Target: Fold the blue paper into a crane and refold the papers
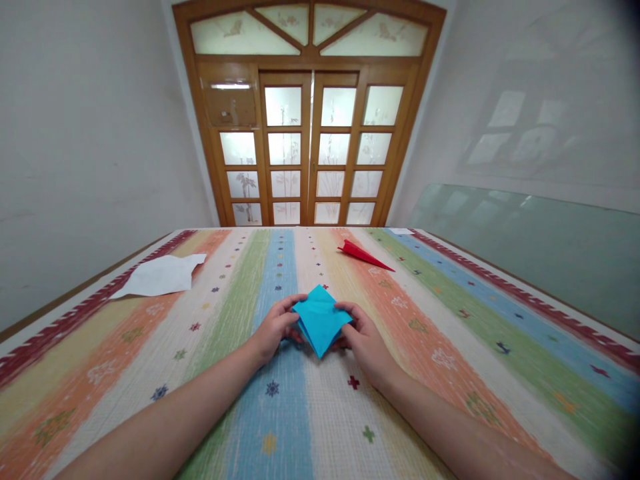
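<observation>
A blue sheet of origami paper (321,321), folded into a layered diamond, is held between my two hands over the middle of the striped cloth. My left hand (278,328) grips its left corner, thumb and fingers closed on the edge. At the right corner my right hand (364,335) pinches the paper in the same way. One point of the diamond faces me and the opposite one points away. Layers show slightly parted along the lower left edge. The fingers beneath the paper are partly hidden.
A red folded paper piece (367,256), long and pointed, lies beyond my right hand. Off to the left is a creased white sheet (161,275). The striped tablecloth (210,413) covers the surface. A glass panel (525,247) leans along the right wall, and wooden doors (310,147) stand behind.
</observation>
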`<state>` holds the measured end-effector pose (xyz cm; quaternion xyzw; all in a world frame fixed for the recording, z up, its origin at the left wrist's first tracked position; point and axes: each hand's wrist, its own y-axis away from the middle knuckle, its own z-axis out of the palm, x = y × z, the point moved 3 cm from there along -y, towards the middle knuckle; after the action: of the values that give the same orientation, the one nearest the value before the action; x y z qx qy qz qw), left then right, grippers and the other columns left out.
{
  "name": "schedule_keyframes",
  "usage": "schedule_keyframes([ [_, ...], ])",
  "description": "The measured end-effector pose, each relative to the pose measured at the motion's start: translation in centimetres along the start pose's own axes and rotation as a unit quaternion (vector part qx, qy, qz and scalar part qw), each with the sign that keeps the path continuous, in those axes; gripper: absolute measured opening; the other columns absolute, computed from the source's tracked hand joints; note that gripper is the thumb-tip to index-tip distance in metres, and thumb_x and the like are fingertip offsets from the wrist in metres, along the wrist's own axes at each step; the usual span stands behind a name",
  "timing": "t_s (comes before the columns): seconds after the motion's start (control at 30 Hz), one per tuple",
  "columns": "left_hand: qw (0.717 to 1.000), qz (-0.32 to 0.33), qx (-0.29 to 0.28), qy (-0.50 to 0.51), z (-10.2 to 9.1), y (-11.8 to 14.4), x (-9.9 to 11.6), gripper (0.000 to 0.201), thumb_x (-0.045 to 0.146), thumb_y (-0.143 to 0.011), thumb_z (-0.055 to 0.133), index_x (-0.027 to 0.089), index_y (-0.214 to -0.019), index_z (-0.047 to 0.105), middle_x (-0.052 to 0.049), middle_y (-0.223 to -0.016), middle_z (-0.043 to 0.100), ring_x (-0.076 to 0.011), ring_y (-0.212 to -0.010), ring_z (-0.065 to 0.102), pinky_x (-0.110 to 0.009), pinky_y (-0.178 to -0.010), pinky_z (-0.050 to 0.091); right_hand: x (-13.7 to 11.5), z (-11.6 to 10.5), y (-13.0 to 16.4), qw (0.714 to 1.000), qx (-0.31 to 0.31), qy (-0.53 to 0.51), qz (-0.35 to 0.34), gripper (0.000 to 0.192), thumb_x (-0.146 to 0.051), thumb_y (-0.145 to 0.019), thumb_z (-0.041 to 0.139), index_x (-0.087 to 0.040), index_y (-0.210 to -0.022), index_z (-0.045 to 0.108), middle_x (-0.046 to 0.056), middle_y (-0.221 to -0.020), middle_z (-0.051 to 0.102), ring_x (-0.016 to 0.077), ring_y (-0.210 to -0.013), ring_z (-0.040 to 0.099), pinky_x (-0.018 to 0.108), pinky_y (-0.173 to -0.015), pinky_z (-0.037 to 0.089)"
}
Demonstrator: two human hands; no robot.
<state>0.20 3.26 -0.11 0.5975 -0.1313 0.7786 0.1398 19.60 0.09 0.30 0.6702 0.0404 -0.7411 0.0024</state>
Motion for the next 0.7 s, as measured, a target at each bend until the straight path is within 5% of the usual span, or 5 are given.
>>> schedule_keyframes([
  [0.33,0.996,0.028,0.023,-0.082,0.1,0.1,0.2,0.054,0.019,-0.072,0.056,0.018,-0.126,0.054,0.000,-0.075,0.054,-0.0127,-0.061,0.053,-0.025,-0.056,0.047,0.0,-0.2,0.0,1.000,0.016,0.009,-0.005,0.028,-0.024,-0.077,0.056,-0.025,-0.105,0.051,-0.005,-0.072,0.052,0.0123,-0.057,0.054,0.025,-0.051,0.050],
  [0.53,0.976,0.086,0.032,-0.197,-0.1,0.3,0.7,0.045,0.022,-0.077,0.060,0.018,-0.122,0.059,-0.004,-0.090,0.063,-0.0138,-0.069,0.056,-0.025,-0.063,0.047,-0.5,0.0,0.0,1.000,0.011,0.005,-0.007,0.023,-0.036,-0.081,0.061,-0.024,-0.098,0.052,-0.002,-0.078,0.056,0.0132,-0.063,0.056,0.024,-0.052,0.050],
  [0.7,0.955,0.137,0.068,-0.254,-0.2,0.5,1.6,0.032,0.035,-0.087,0.056,0.017,-0.111,0.067,-0.009,-0.109,0.068,-0.0228,-0.099,0.060,-0.035,-0.091,0.045,-0.5,0.1,0.0,0.999,-0.036,0.034,-0.014,0.024,-0.042,-0.084,0.062,-0.021,-0.093,0.056,-0.001,-0.075,0.059,0.0130,-0.062,0.057,0.024,-0.053,0.047],
])
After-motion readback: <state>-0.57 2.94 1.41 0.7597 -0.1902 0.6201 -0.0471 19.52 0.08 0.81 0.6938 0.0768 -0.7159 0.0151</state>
